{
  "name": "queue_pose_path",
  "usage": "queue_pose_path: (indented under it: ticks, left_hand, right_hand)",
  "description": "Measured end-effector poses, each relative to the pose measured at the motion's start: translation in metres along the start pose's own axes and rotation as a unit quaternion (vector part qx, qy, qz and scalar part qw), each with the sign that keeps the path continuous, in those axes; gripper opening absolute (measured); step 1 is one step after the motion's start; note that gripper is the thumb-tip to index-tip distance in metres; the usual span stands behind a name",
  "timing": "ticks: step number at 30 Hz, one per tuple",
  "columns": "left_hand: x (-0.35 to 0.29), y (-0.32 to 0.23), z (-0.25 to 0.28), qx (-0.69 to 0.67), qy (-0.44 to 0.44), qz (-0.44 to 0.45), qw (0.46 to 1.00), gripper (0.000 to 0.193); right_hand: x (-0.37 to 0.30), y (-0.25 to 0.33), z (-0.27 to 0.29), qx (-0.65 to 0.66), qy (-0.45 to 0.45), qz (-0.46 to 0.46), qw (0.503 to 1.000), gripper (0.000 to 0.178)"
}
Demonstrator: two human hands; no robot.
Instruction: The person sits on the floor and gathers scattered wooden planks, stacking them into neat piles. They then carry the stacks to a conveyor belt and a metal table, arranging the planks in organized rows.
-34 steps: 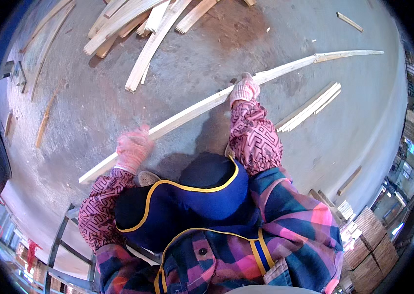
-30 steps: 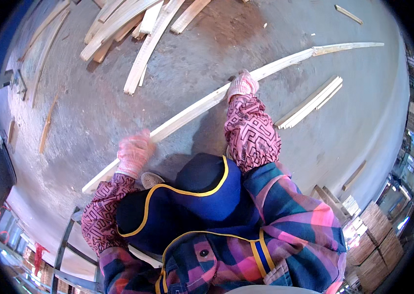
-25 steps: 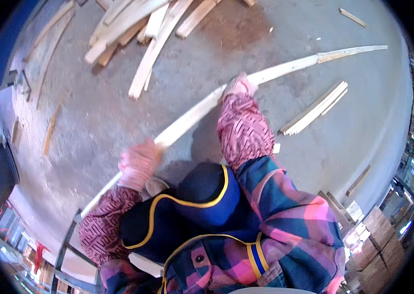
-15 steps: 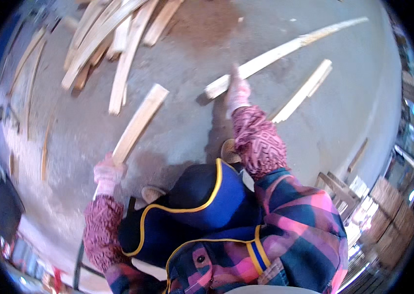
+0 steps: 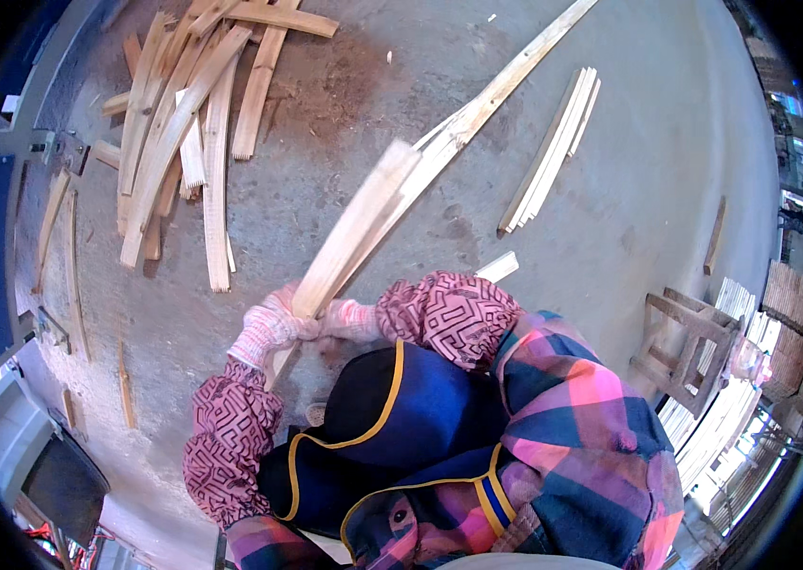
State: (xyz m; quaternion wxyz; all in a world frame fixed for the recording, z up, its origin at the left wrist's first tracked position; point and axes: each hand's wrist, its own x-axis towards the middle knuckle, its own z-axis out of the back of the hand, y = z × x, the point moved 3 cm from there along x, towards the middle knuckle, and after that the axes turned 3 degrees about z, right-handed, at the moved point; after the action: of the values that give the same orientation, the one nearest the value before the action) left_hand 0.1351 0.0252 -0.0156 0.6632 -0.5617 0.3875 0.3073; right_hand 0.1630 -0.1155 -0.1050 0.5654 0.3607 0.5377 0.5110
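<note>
My left hand [image 5: 271, 325], in a pale pink knit glove, is closed around the lower end of a short wooden board [image 5: 360, 223] that slants up to the right. Behind and alongside it runs a longer wooden board [image 5: 463, 126], reaching toward the top edge, with rough, split wood midway. My right hand [image 5: 348, 320], gloved alike, is against my left and closed at the long board's lower part; its fingertips are partly hidden. A blue apron [image 5: 454, 385] with yellow trim covers my lap just below.
A loose pile of wooden boards [image 5: 216, 190] lies at the upper left. Several narrow strips [image 5: 554, 152] lie together on the concrete floor to the right, with a short offcut [image 5: 497, 267] nearer. A wooden stool [image 5: 687, 342] stands at the right, a grey chair [image 5: 64, 484] at the lower left.
My right hand has come back and left from the far floor to beside my left hand. The long board has been drawn toward me and now lies along the short one.
</note>
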Motion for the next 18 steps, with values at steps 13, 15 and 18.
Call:
queue_pose_path:
  ticks: [13,15,18]
  left_hand:
    - [-0.079,0.071,-0.012,0.279,-0.115,0.141,0.943,0.059]
    - [-0.092,0.061,-0.008,0.295,-0.123,0.170,0.932,0.057]
    - [-0.114,0.031,-0.003,0.314,-0.119,0.200,0.920,0.055]
  right_hand:
    - [-0.094,-0.054,0.221,0.309,-0.651,-0.112,0.684,0.057]
    - [-0.069,-0.048,0.227,0.229,-0.686,-0.226,0.652,0.080]
    - [-0.042,-0.041,0.232,0.130,-0.717,-0.364,0.580,0.081]
